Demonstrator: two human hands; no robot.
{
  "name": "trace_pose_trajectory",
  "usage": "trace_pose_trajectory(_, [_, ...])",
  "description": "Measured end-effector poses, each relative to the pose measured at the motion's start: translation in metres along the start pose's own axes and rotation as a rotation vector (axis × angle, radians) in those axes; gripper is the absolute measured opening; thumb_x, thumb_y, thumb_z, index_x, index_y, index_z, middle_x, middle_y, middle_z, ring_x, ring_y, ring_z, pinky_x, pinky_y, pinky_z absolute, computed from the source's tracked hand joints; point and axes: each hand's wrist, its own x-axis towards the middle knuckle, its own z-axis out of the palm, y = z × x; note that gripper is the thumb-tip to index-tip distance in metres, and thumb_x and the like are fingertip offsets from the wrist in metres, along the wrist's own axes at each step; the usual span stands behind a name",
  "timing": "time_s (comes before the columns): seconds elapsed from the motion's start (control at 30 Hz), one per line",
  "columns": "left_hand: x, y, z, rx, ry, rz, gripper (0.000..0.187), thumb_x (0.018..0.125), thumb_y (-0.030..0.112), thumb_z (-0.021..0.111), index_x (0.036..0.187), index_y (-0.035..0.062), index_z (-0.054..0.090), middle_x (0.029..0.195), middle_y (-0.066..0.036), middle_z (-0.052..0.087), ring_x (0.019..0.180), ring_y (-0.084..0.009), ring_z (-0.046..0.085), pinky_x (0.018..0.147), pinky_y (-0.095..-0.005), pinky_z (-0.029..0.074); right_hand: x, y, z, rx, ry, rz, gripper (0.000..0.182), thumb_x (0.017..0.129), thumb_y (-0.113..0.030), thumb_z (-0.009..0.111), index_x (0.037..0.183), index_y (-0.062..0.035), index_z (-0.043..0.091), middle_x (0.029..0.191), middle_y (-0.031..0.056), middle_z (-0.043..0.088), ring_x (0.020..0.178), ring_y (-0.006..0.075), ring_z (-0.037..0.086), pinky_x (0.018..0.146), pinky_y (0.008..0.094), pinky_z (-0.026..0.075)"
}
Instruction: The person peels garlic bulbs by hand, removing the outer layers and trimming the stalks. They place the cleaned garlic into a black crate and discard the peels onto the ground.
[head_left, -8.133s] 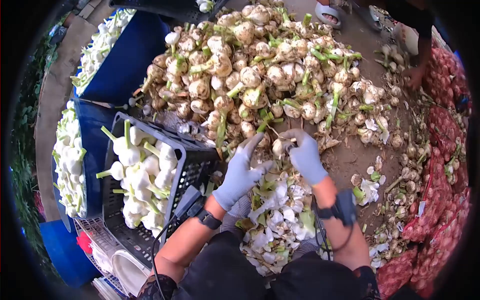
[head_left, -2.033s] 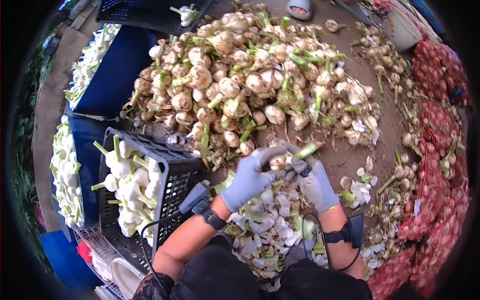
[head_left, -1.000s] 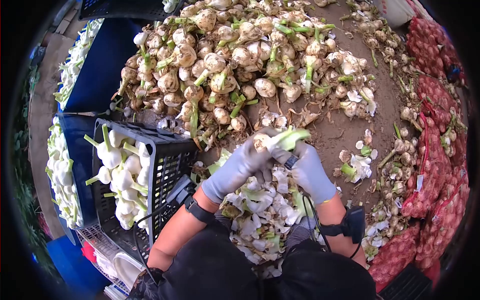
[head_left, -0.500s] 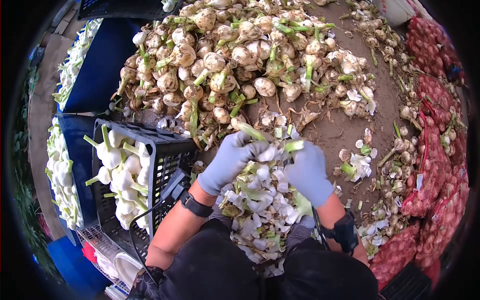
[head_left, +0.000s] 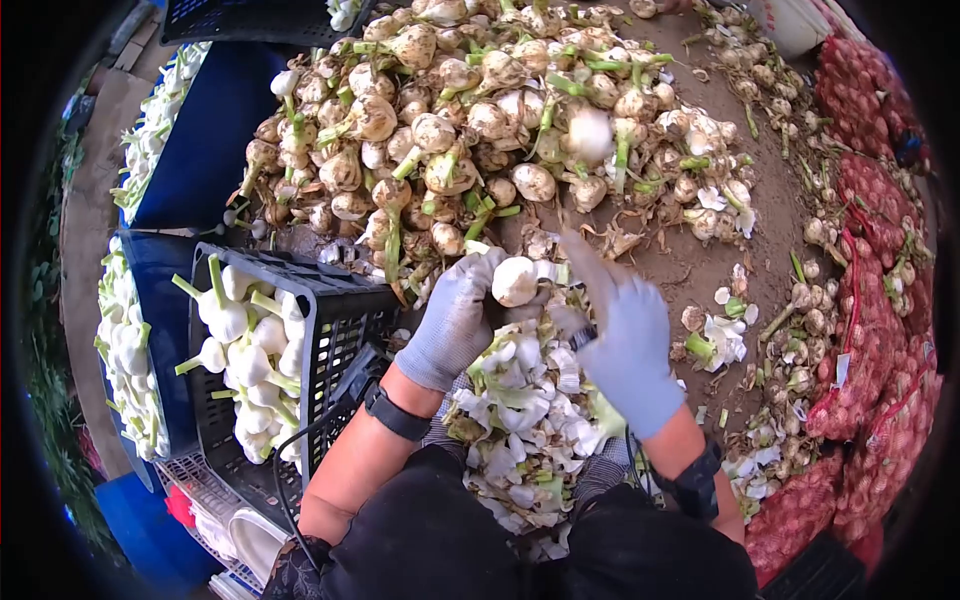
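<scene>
The left hand curls its fingers around a pale bulb, holding it up above the peelings between the person's legs. The right hand is just beside it, apart from the bulb, forefinger stretched forward; it is blurred, and whether its other fingers pinch anything cannot be told. Ahead of both hands lies the pile of soiled garlic, with a blurred white shape over it. The tilted black crate at the left holds clean garlic; red net bags lie at the right.
</scene>
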Motion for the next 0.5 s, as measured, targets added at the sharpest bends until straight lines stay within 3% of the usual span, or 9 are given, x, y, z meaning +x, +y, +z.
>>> trace_pose_trajectory(0.07, [0.000,0.001,0.005,0.037,0.005,-0.100,0.036,0.103,0.035,0.046,0.120,0.0028,0.052,0.116,-0.012,0.063,0.103,-0.0234,0.065,0.090,-0.0407,0.056,0.005,0.006,0.000,-0.050,0.188,-0.177,0.040,0.079,-0.021,0.067,0.116,-0.0096,0.062,0.073,0.0093,0.062,0.065,0.0305,0.062,0.061,0.0456,0.047])
trace_pose_trajectory(0.13, [0.001,-0.009,-0.006,0.195,0.062,0.080,0.032,0.103,0.033,0.046,0.118,0.0052,0.053,0.110,-0.010,0.063,0.100,-0.0223,0.064,0.089,-0.0414,0.056,0.001,0.015,0.013,-0.100,0.057,-0.245,0.035,0.075,-0.019,0.068,0.109,-0.0116,0.066,0.075,0.0074,0.063,0.072,0.0297,0.062,0.065,0.0429,0.048])
trace_pose_trajectory(0.17, [0.003,-0.005,-0.012,0.602,0.039,0.194,0.028,0.104,0.030,0.046,0.114,0.0055,0.055,0.108,-0.009,0.063,0.099,-0.0212,0.064,0.089,-0.0388,0.056,-0.003,0.008,0.010,0.066,-0.066,-0.146,0.033,0.071,-0.016,0.066,0.103,-0.0140,0.070,0.078,0.0070,0.064,0.074,0.0298,0.064,0.068,0.0426,0.049])
trace_pose_trajectory(0.27, [0.001,0.006,0.002,0.024,0.298,0.066,0.026,0.104,0.027,0.046,0.111,0.0048,0.056,0.105,-0.008,0.063,0.094,-0.0203,0.064,0.080,-0.0334,0.056,-0.035,-0.015,0.006,0.573,-0.325,-0.066,0.033,0.069,-0.013,0.065,0.101,-0.0163,0.072,0.079,0.0072,0.065,0.077,0.0293,0.065,0.071,0.0417,0.051])
trace_pose_trajectory(0.33, [0.011,0.020,0.000,0.010,0.282,0.080,0.029,0.102,0.029,0.053,0.110,0.0024,0.059,0.093,-0.011,0.067,0.077,-0.0166,0.066,0.063,-0.0270,0.054,-0.048,-0.024,0.006,0.729,-0.798,-0.283,0.039,0.072,-0.013,0.063,0.110,-0.0189,0.069,0.080,0.0067,0.066,0.077,0.0291,0.067,0.071,0.0416,0.053])
trace_pose_trajectory(0.37, [0.020,0.029,-0.017,0.386,0.129,0.267,0.027,0.098,0.025,0.058,0.108,0.0001,0.062,0.092,-0.014,0.067,0.074,-0.0199,0.067,0.062,-0.0297,0.055,-0.052,-0.022,0.008,0.729,-0.799,-0.268,0.039,0.072,-0.013,0.063,0.110,-0.0189,0.069,0.080,0.0067,0.066,0.077,0.0291,0.067,0.071,0.0416,0.053])
trace_pose_trajectory(0.4, [0.036,0.044,-0.012,1.125,0.156,0.802,0.024,0.092,0.016,0.064,0.107,-0.0018,0.065,0.088,-0.017,0.066,0.075,-0.0247,0.066,0.066,-0.0323,0.056,-0.056,-0.019,0.011,0.495,-0.816,-0.227,0.044,0.073,-0.011,0.061,0.115,-0.0192,0.067,0.080,0.0071,0.066,0.079,0.0289,0.067,0.072,0.0416,0.053])
trace_pose_trajectory(0.47, [0.049,0.072,0.018,0.784,0.287,0.776,0.033,0.087,0.009,0.066,0.116,-0.0048,0.060,0.090,-0.020,0.064,0.080,-0.0280,0.066,0.071,-0.0332,0.055,-0.059,-0.004,0.017,0.209,-0.718,-0.169,0.054,0.072,-0.008,0.058,0.125,-0.0198,0.062,0.083,0.0081,0.067,0.080,0.0285,0.067,0.073,0.0415,0.054])
trace_pose_trajectory(0.5, [0.002,0.111,0.008,0.491,0.043,0.764,0.037,0.091,0.012,0.060,0.122,-0.0066,0.053,0.103,-0.023,0.058,0.093,-0.0304,0.061,0.080,-0.0358,0.053,-0.060,0.009,0.015,0.162,-0.617,-0.142,0.058,0.072,-0.006,0.058,0.128,-0.0201,0.059,0.085,0.0085,0.068,0.081,0.0284,0.068,0.073,0.0413,0.054])
